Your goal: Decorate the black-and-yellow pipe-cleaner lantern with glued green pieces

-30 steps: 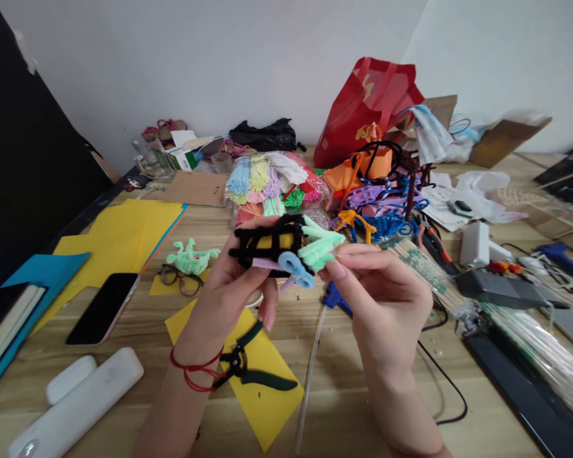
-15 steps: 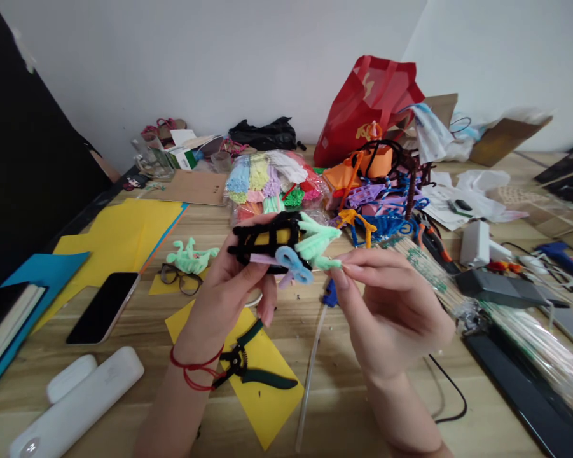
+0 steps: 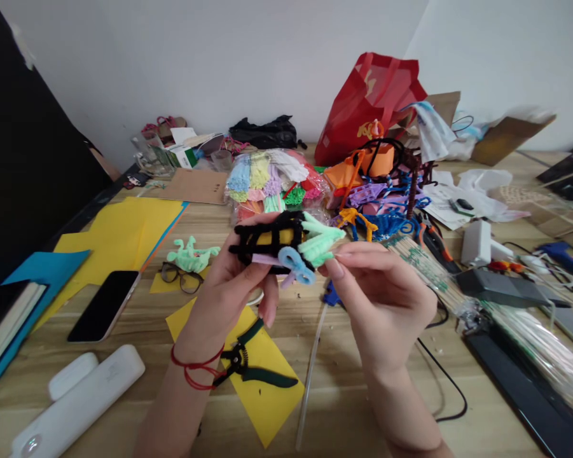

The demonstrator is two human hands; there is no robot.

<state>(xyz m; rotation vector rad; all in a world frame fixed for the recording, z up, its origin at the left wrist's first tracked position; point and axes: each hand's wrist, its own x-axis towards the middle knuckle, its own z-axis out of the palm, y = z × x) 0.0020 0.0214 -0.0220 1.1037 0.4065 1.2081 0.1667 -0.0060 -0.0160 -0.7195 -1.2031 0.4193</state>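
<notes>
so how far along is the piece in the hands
The black frame looks already built around a yellow core. In hand: the left hand holds the frame while the right hand pinches mint-green strips at its end. Likely left: settling those strips. A separate mint-green shape lies by the glasses; whether it belongs, I can't tell.

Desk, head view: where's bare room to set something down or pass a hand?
Bare wood between clear rod and right forearm, bar small specks; another patch between phone, long white case and left forearm. Crowded: back, with bag of coloured stems and red bag; right side, with pliers and stick bundle.
</notes>
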